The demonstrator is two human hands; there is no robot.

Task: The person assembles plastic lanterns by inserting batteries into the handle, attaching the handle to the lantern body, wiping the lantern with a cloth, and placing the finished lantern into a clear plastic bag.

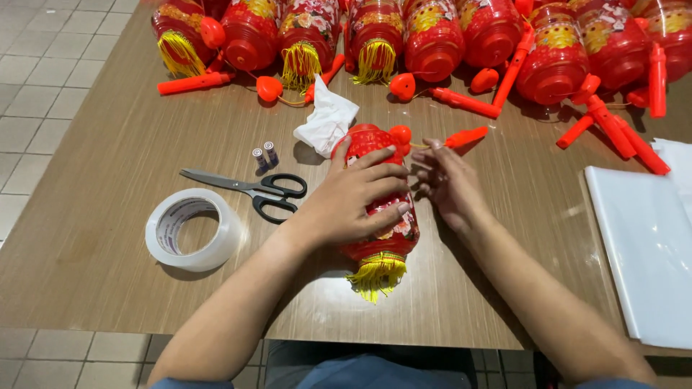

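Note:
A red toy lantern (pixel 378 248) with a yellow tassel lies on its side on the wooden table (pixel 108 216), tassel toward me. My left hand (pixel 349 198) rests over its body, fingers spread across it. My right hand (pixel 447 184) is just to the lantern's right, fingers apart, touching its side near the top. The lantern's red handle stick (pixel 465 136) lies beyond my right hand, joined by a thin cord.
Black-handled scissors (pixel 252 189), a roll of clear tape (pixel 193 229), two small batteries (pixel 264 155) and a crumpled white tissue (pixel 326 121) lie to the left. Several red lanterns (pixel 432 36) with sticks line the far edge. White plastic sheets (pixel 645 245) lie at right.

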